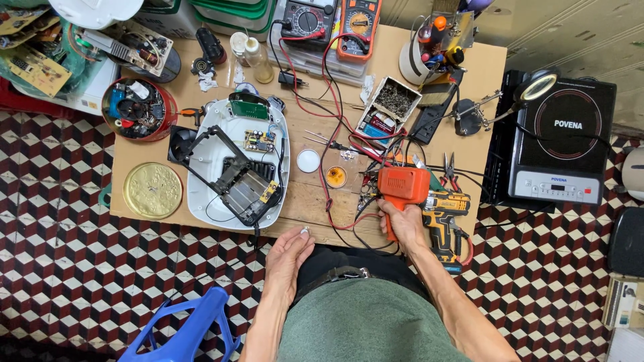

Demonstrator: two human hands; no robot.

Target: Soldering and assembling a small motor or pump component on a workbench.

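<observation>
At table edge, right hand [402,224] holds orange soldering gun [401,189] upright.

A wooden worktop [305,201] stood on a floor [80,268] tiled in red, black and white cubes. A blue plastic stool [188,328] sat below the left hand, and a grey wall [577,33] rose far beyond the right one. Daylight was even.
</observation>
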